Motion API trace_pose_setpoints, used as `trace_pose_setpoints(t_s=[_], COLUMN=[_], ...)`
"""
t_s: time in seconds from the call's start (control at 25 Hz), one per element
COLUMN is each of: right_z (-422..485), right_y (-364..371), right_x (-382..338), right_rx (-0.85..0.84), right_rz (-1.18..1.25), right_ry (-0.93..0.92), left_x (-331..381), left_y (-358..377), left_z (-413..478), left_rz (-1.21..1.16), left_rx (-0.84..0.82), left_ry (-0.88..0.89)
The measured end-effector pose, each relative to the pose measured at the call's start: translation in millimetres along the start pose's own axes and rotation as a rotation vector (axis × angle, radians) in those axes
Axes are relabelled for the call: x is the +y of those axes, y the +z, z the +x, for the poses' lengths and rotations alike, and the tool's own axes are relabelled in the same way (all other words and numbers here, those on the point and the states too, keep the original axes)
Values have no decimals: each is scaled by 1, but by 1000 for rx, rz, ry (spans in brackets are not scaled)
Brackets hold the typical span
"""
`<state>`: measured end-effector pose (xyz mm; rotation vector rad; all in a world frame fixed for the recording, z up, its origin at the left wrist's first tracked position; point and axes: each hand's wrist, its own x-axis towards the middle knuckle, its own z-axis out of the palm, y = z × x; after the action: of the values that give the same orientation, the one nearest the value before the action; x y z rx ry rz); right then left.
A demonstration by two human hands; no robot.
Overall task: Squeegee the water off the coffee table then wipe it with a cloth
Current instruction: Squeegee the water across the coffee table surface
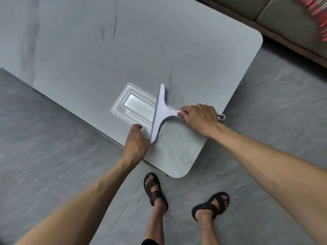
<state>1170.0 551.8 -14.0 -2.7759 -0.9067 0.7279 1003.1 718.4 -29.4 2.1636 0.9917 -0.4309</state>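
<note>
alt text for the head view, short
A right hand grips a white squeegee by its handle on a grey coffee table, while the left hand rests at the blade's near end. Sandalled feet stand below.

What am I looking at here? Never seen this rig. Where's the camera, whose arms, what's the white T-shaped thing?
There is no machine here. A person wears one wide-angle camera on the head, looking forward and down, so the two bare arms coming in from the bottom are that person's own, and the sandalled feet on the grey floor are theirs too.

The big pale grey slab with rounded corners is the coffee table. The bright rectangle on it looks like a ceiling light reflection, not an object.

The white T-shaped thing is a squeegee. The right hand grips its handle, whose end pokes out past the hand. The left hand rests by the near end of the blade, at the table's edge.

No cloth is in view. A sofa shows at top right.
</note>
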Motion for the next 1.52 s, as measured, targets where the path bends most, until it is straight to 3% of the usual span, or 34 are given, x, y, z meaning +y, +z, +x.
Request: trace_pose_setpoints(t_s=[0.28, 0.48, 0.76, 0.92, 1.04, 1.12, 1.2, 1.32, 1.52], right_z=[-77, -120, -145, -93, -34, 1, 20, 12, -34], right_y=[-1, -6, -52, -85, -92, -88, -80, -61, -36], right_x=[109, 154, 188, 182, 158, 135, 111, 85, 76], right_rx=[108, 120, 125, 49, 222, 281, 216, 131, 72], right_rz=[16, 5, -23, 234, 670, 834, 857, 702, 550], right_ry=[261, 356, 435, 513, 626, 698, 735, 693, 529], left_x=[55, 65, 77, 72, 71, 70, 69, 67, 67], left_y=[71, 96, 88, 84, 87, 88, 89, 88, 85], left_z=[-18, -20, -16, -10, -6, -5, -5, -5, -5], left_rz=[231, 410, 453, 436, 441, 434, 432, 418, 416], left_rx=[-204, -358, -389, -425, -467, -483, -496, -507, -522], left_ry=[228, 165, 180, 175, 156, 142, 146, 155, 169])
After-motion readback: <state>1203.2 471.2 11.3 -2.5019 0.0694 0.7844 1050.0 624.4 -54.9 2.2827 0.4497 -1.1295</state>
